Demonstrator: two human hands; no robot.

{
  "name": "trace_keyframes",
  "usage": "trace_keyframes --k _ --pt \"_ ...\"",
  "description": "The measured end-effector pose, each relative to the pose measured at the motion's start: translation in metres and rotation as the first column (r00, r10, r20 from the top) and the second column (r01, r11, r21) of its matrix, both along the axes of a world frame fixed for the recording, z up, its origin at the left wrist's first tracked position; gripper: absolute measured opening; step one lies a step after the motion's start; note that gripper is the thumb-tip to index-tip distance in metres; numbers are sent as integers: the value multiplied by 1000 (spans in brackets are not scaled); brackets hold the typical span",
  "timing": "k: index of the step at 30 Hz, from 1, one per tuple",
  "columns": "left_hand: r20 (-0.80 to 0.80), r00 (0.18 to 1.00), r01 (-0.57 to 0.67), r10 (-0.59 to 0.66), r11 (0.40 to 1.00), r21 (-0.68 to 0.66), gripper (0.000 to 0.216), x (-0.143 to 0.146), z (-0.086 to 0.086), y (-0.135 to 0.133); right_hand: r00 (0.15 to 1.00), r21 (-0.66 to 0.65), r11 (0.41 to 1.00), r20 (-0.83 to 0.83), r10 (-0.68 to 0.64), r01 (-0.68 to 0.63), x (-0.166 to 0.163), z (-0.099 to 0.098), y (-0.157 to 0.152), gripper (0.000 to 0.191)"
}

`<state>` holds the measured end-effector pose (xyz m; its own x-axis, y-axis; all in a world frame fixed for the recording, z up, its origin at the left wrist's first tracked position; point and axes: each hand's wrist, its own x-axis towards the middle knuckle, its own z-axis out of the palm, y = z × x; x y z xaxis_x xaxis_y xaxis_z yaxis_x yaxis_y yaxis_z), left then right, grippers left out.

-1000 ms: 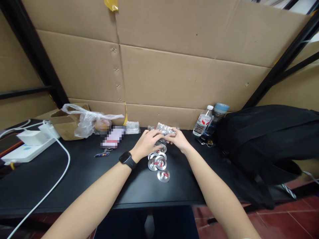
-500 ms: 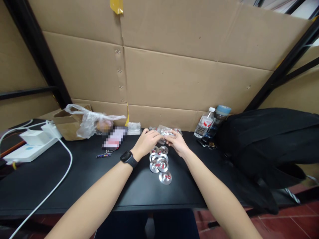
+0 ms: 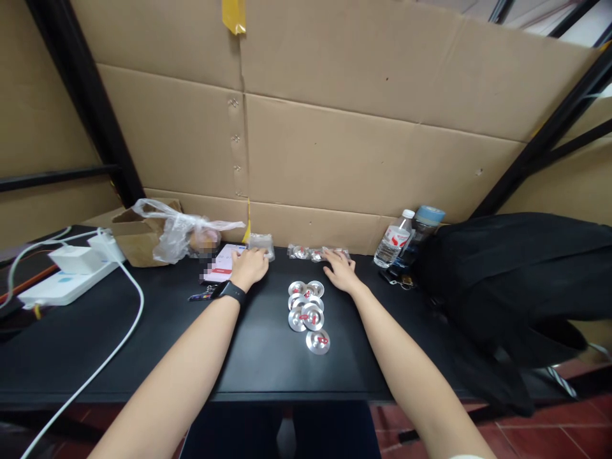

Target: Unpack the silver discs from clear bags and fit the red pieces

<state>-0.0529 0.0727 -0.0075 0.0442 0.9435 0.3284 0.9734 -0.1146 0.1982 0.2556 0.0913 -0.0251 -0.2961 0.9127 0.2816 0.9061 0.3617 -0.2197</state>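
Note:
My left hand (image 3: 250,268), with a dark watch on the wrist, reaches to a stack of small clear plastic bags (image 3: 261,241); its fingertips are at the stack's near edge and its fingers are stretched out. On the right, my right hand (image 3: 341,270) lies with spread fingers over the near side of a clear packet (image 3: 329,250) at the back of the table. Beside that packet is a row of bagged shiny discs (image 3: 300,251) with red bits. Between my forearms lie several silver finger cymbals (image 3: 312,316) with red loops, partly overlapping.
A phone (image 3: 224,262) lies by my left hand. Further left are a knotted plastic bag (image 3: 174,239), a cardboard box (image 3: 136,239) and a white power strip (image 3: 67,284). To the right stand two bottles (image 3: 396,239) and a black backpack (image 3: 516,274). Cardboard (image 3: 325,153) walls the back.
My hands have parted. My left hand has moved left from the packets to the plastic bag stack; my right hand has let go of a packet, which rests at the back. The cymbals have not moved.

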Motion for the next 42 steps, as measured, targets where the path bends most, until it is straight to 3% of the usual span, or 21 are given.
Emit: trace_keyframes --k 6,12,18,23,26,31,37,40,42 --pt "0 1000 -15 16 987 158 35 8 7 -6 996 -44 999 82 34 -31 -9 2 -1 54" --pt "10 993 108 -121 916 386 29 27 20 -21 992 32 997 105 64 -68 -10 5 -6 53" --pt "-9 965 244 -261 888 389 28 42 20 -28 991 32 996 113 75 -79 -11 12 -8 33" --pt "85 933 307 -349 898 316 26 50 17 -29 986 -2 999 -164 35 -36 -2 24 -15 15" --pt "166 868 431 -468 876 214 25 56 14 -32 916 -57 997 -401 26 -53 1 30 -21 14" --pt "317 732 571 -603 797 198 25 68 13 -37 656 -70 965 -745 118 -254 -7 41 -32 30" --pt "577 544 531 -609 782 326 22 70 16 -37 514 -108 947 -855 67 -304 -20 47 -44 35" --pt "600 519 569 -609 770 289 21 63 21 -35 462 -171 930 -887 -1 -326 -20 47 -45 37" --pt "569 516 641 -640 730 238 13 56 27 -33 427 -192 916 -904 -25 -353 -18 48 -45 37"
